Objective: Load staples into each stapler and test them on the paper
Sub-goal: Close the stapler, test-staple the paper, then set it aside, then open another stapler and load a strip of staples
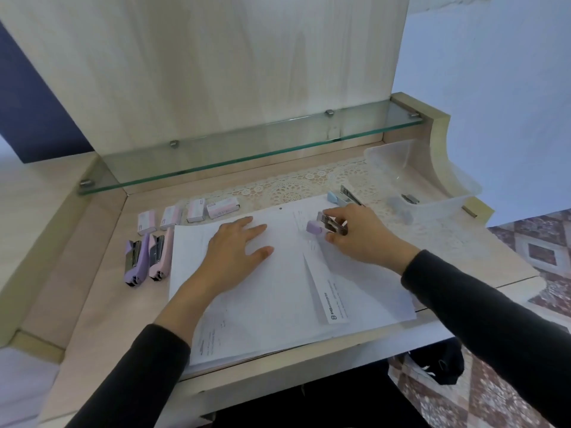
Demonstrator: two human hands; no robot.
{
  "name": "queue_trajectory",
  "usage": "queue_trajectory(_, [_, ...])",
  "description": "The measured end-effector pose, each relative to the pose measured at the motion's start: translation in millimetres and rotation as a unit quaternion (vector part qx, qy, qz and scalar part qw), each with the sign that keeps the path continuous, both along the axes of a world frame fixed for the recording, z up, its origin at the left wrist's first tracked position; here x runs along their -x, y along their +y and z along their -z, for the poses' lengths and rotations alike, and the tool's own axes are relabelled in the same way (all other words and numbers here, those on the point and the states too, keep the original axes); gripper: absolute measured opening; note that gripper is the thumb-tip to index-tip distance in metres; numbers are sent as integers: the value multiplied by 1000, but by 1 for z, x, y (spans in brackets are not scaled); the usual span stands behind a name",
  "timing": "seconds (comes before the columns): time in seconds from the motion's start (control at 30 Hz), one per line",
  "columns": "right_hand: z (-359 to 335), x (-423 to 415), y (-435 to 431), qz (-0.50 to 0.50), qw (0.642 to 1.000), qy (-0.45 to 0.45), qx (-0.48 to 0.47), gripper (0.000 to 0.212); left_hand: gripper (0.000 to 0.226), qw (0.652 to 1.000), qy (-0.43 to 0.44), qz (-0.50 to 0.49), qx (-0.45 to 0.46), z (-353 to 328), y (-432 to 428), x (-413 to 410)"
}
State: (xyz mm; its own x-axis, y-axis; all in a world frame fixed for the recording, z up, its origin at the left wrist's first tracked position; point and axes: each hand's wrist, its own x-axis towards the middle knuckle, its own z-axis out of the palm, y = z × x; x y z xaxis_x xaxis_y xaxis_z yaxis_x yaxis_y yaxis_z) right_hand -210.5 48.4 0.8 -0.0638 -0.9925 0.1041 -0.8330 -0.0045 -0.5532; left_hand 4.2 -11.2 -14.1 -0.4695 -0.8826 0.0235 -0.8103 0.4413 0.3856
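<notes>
A stack of white paper lies on the desk in front of me. My left hand rests flat on it with straight, spread fingers. My right hand grips a lilac stapler lying on the paper's upper right part, a fold of paper beside it. A blue stapler lies just behind my right hand. To the left of the paper, a purple stapler and a pink stapler lie side by side, opened. Several small staple boxes sit in a row behind the paper.
A clear plastic tub stands at the back right on a lace mat, with a small stapler-like item inside. A glass shelf overhangs the back of the desk. The desk edge is close to me.
</notes>
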Motion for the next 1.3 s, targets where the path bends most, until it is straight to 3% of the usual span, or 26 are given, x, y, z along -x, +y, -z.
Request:
queue_trajectory(0.2, [15,-9,-30,98,988,105,52,38,58,1000,-20,-10,3,6,16,-23])
queue_trajectory(0.37, [18,-2,-36,140,980,126,71,39,61,1000,-16,-8,16,18,21,-30])
queue_trajectory(0.5, [20,4,-35,157,974,137,84,35,87,999,-7,-7,38,25,23,-32])
queue_trajectory(0.67, [15,6,-38,159,971,162,77,43,89,999,-10,-9,43,26,22,-32])
queue_trajectory(0.77, [6,-4,-28,94,971,175,135,34,89,999,-5,-8,43,27,22,-32])
queue_trajectory(0.87, [1,-17,-15,-47,972,205,103,36,87,999,-3,-10,45,27,23,-33])
queue_trajectory(0.93, [5,-21,-11,-90,971,206,78,34,83,999,-8,-10,49,28,23,-32])
queue_trajectory(1.07, [21,-20,-8,-100,976,182,71,27,67,999,-4,-9,47,28,24,-31])
queue_trajectory(1.17, [34,-19,-9,-89,975,175,105,36,72,999,3,-13,51,27,26,-31])
queue_trajectory(1.3, [36,-20,-7,-81,975,172,114,40,57,997,52,-26,60,26,24,-33])
